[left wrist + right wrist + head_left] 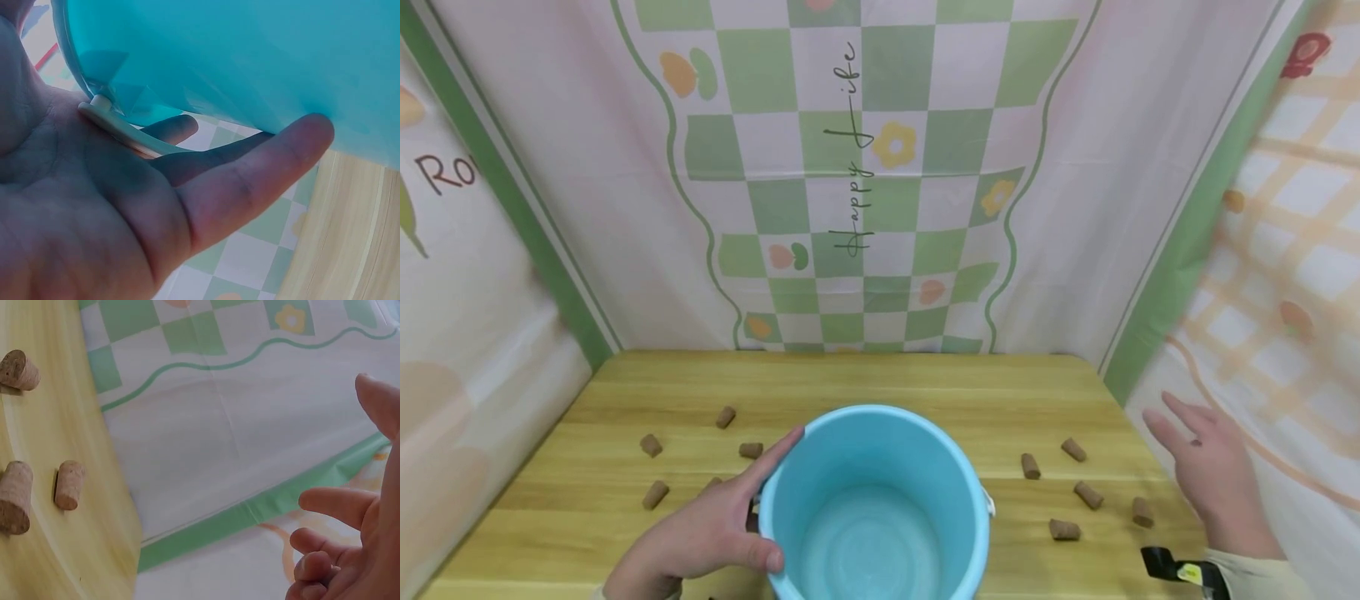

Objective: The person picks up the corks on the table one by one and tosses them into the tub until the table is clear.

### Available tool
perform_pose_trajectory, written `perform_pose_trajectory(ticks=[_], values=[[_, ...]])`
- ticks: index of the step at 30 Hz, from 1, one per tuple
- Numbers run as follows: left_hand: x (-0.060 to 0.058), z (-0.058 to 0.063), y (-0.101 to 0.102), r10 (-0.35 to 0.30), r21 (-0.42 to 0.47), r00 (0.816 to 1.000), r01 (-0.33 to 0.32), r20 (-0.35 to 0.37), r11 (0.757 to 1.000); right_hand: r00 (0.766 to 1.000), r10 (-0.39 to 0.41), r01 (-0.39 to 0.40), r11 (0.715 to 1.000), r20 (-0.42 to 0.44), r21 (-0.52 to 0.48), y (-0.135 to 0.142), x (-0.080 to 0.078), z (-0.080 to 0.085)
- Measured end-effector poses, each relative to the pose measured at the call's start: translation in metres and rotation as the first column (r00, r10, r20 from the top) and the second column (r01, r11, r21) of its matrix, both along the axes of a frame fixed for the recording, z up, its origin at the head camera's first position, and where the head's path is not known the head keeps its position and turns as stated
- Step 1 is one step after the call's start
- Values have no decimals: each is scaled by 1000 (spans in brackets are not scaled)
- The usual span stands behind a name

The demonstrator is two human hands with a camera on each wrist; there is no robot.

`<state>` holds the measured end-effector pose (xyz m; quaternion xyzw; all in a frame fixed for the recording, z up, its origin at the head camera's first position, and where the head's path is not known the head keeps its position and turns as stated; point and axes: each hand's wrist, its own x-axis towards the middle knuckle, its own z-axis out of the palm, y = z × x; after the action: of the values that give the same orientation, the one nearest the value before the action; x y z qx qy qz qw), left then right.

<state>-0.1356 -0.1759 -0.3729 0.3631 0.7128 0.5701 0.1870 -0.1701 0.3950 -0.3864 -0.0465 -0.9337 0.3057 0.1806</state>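
A light-blue bucket (pixel 880 433) stands at the front middle of the table, its mouth facing up toward the head camera and ringed bottom visible inside. My left hand (pixel 715 529) holds it at the left side, thumb at the rim and fingers spread along the outer wall. In the left wrist view, the bucket's white handle (pixel 128 132) lies against the palm, and the fingers (pixel 250 181) press the blue wall (pixel 250 62). My right hand (pixel 1217 467) hangs beyond the table's right edge, fingers loosely bent, holding nothing. Nearest to it is a brown cork (pixel 1142 512).
Several more corks (pixel 1087 495) lie scattered right of the bucket, and several others (pixel 655 494) lie to the left, one partly behind the left hand. The wooden table (pixel 880 375) meets a printed cloth (pixel 895 208) at the back, with cloth walls at both sides.
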Motion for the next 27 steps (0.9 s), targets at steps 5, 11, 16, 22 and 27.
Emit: perform_pose_trajectory(ticks=[5,11,16,22,27], values=[[0,1,1,-11,7,1000,11,12,1000,992,-63,76,990,111,-118,10,9,-1],[-1,1,1,-9,1,1000,9,-4,1000,983,-29,92,932,179,-350,17,13,-4],[-1,0,1,-19,16,1000,18,14,1000,973,89,23,880,212,-474,26,12,-10],[-2,0,2,-16,14,1000,16,1,1000,938,278,-101,791,208,-603,39,12,-21],[-2,1,2,-11,5,1000,11,-9,1000,902,362,-128,744,235,-656,47,13,-30]])
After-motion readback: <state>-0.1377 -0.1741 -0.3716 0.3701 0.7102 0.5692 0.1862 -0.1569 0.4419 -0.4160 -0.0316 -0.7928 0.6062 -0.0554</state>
